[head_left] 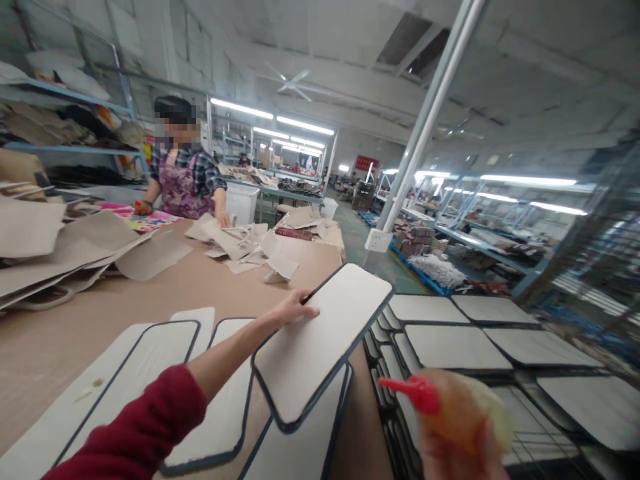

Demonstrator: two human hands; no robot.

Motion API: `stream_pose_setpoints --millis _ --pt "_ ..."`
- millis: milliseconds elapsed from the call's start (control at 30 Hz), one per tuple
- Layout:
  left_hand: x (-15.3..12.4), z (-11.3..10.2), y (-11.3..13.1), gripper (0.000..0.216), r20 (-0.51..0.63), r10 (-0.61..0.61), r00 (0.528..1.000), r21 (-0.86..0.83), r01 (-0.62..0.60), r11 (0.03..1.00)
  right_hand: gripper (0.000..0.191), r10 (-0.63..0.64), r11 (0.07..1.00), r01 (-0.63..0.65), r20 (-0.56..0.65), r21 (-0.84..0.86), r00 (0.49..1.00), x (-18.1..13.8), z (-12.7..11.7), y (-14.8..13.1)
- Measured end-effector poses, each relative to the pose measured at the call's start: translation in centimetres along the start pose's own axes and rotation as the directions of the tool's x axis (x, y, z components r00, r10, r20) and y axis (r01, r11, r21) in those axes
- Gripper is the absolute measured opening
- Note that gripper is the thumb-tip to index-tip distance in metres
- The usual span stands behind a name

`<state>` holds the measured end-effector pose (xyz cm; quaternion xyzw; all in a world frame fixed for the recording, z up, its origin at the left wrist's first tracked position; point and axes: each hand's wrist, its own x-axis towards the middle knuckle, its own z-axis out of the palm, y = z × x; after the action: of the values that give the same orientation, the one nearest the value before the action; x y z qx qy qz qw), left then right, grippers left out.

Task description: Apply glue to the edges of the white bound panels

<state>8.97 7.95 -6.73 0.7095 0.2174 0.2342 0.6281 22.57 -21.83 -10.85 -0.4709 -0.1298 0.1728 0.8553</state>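
My left hand (293,308) reaches out from a red sleeve and grips the far edge of a flat white panel with dark edging (320,343), which is lifted and tilted above other like panels (165,347) lying on the brown table (60,333). My right hand (450,457) is at the bottom edge, blurred, closed round a yellowish squeeze bottle with a red nozzle (440,407) that points left. More white panels (453,347) lie spread on a wire rack to the right.
A person in a plaid shirt and patterned apron (183,180) works at the table's far end among beige fabric pieces (235,240). Stacked beige sheets (45,253) lie at the left. Shelving (65,120), a white pillar (425,127) and racks stand around.
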Motion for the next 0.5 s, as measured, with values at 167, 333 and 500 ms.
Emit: stream_pose_setpoints --millis 167,333,500 --pt "-2.5 -1.6 -1.2 0.060 0.134 0.043 0.990 0.152 -0.063 0.986 0.028 0.159 0.953 -0.065 -0.307 0.294 0.938 4.9 1.3 -5.8" --pt "-4.1 -3.0 -1.2 0.063 0.268 0.001 0.963 0.245 -0.069 0.967 0.058 -0.095 0.975 0.136 -0.222 0.176 0.970 6.5 0.6 -9.0" --pt "-5.8 -2.6 2.5 0.061 0.367 -0.029 0.930 0.273 -0.078 0.959 0.075 -0.203 0.977 0.208 -0.083 0.055 0.976 7.3 -0.4 -10.1"
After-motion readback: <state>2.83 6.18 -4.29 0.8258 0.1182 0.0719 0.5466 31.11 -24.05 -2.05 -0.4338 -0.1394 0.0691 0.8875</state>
